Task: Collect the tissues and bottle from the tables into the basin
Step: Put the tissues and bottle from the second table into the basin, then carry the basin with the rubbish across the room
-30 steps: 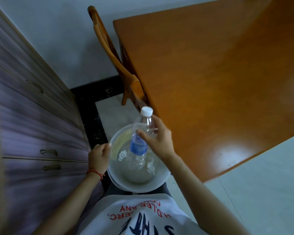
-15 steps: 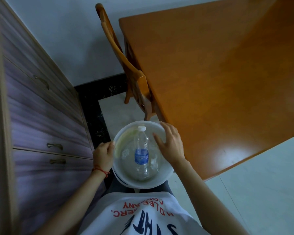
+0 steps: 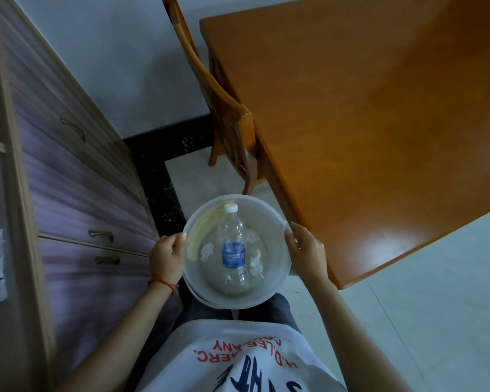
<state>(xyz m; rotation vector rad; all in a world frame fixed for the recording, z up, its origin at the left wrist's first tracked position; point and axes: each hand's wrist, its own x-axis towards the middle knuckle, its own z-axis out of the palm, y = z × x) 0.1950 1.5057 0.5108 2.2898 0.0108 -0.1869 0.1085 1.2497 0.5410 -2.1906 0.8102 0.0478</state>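
A round white basin (image 3: 269, 295) is held in front of my body, above the floor. Inside it lies a clear plastic bottle (image 3: 233, 250) with a white cap and blue label, cap pointing away from me. Crumpled white tissues lie on both sides of the bottle: one tissue (image 3: 207, 251) to its left, two others (image 3: 256, 263) to its right. My left hand (image 3: 166, 257) grips the basin's left rim. My right hand (image 3: 307, 250) grips the right rim.
An orange wooden table (image 3: 365, 108) fills the right, its near corner close to my right wrist. A wooden chair (image 3: 227, 114) is tucked at its left side. A purple cabinet with drawers (image 3: 77, 193) runs along the left. Pale tiled floor lies to the lower right.
My right hand lowered the bottle into the basin, let go of it, then moved to the basin's right rim. The bottle now lies flat. My left hand has stayed on the rim.
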